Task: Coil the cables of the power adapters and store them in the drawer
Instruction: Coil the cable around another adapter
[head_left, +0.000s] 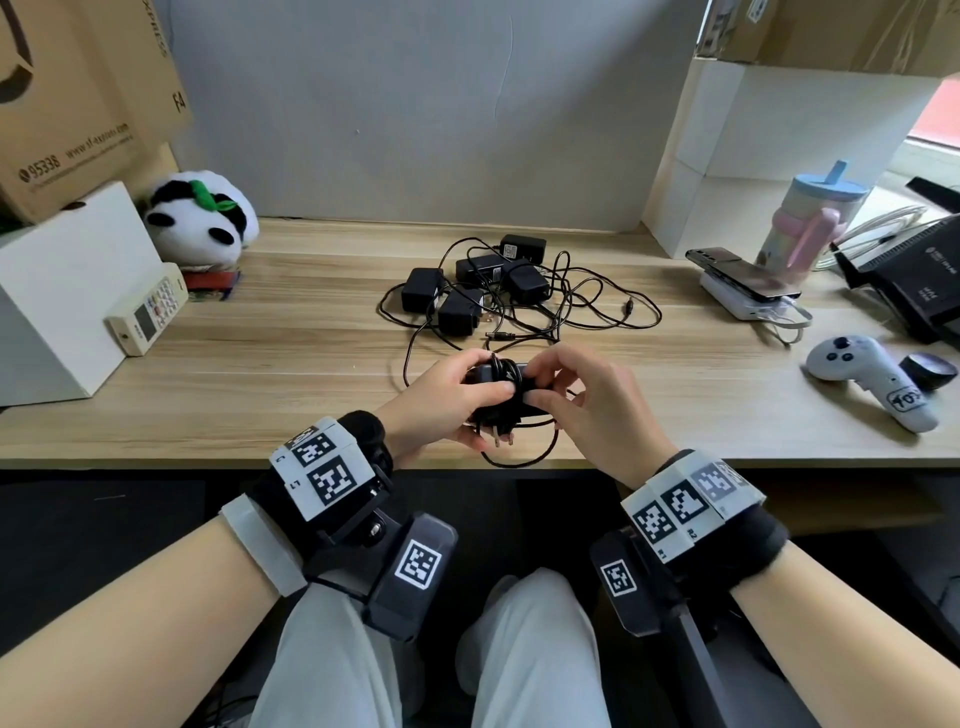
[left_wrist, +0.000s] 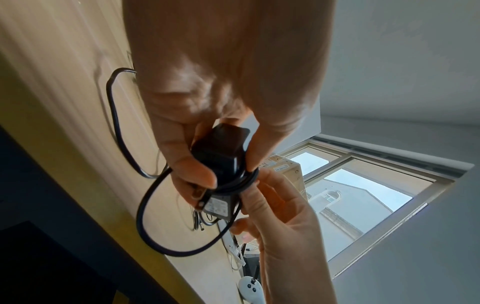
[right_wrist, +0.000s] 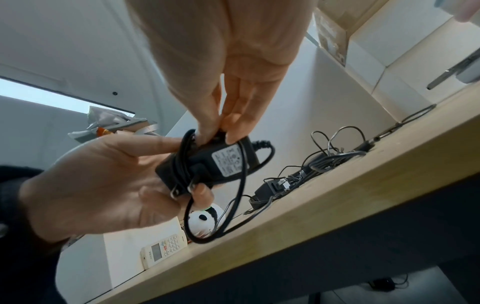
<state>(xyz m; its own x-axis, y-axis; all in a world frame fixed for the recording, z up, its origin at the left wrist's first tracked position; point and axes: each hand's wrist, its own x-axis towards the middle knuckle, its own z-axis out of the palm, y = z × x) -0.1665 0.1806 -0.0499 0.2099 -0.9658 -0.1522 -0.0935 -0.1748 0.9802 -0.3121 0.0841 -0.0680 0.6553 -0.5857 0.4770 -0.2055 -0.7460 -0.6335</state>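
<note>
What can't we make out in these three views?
- Drawer: in no view; the desk edge and the person's lap fill the bottom of the head view.
- Label print on the held adapter: too small, right wrist view.
- How many turns of cable are wound: left hand and right hand cover the adapter, head view.

— Which adapter (head_left: 498, 387) is getting coiled?
— The black one with the white label, lying crosswise just above the desk's near edge, its cable (head_left: 519, 457) looping around it.
— And the others?
— Five adapters (head_left: 470, 288) are sitting tangled at twelve o'clock.
</note>
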